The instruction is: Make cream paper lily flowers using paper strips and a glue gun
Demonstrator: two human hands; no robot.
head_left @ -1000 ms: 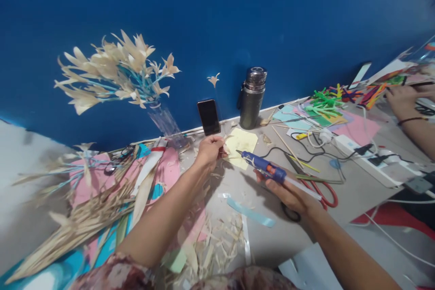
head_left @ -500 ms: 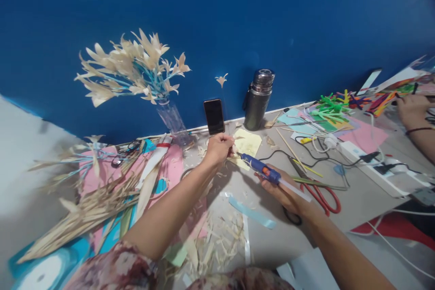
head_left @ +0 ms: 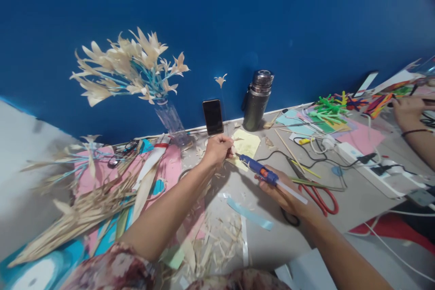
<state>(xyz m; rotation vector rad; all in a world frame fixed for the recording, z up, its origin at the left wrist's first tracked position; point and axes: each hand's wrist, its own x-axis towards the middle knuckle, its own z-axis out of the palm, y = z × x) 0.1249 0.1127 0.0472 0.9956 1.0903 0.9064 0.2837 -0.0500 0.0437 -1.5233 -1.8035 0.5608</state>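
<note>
At the left of the counter (head_left: 356,195), a bundle of dry husks (head_left: 84,217) lay in front of a tilted clear vase (head_left: 171,122) holding pale flowers (head_left: 132,70). Next, a phone (head_left: 213,117) stood by the blue wall (head_left: 217,18). In front of the phone, the grip of the left hand (head_left: 217,152) was pinched closed on a small pale piece (head_left: 234,150), mostly hidden by the fingers, beside a yellow sheet (head_left: 249,142). The tip of a blue glue gun (head_left: 256,168) pointed at that piece; whether they touched could not be told. The right hand (head_left: 278,192) had its grip wrapped around the gun. Further right came red-handled scissors (head_left: 321,199), a white power strip (head_left: 365,170) and another person's hand (head_left: 409,111).
</note>
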